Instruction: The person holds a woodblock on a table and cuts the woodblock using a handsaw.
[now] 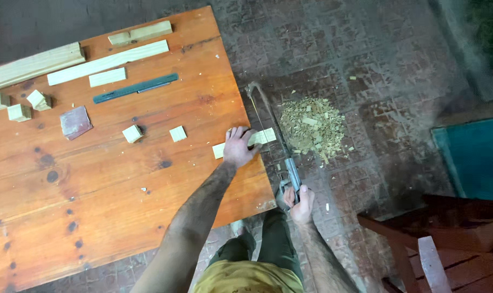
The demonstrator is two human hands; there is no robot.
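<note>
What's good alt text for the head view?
Seen from above, a person's left hand presses a pale wood strip over the edge of an orange wooden table while the right hand grips a hacksaw across the strip's overhanging end. Small wood blocks, longer strips and a ruler lie on the table; wood chips litter the brick floor.

A: What are the hands doing?
B: The left hand (238, 145) presses a wooden strip (260, 139) flat at the counter (111, 184) edge. The right hand (299, 202) closes its grip on a hacksaw (271, 130) crossing the strip.
A: And below?
B: Wood chips (311, 126) on the tiled floor (376, 65).
</note>
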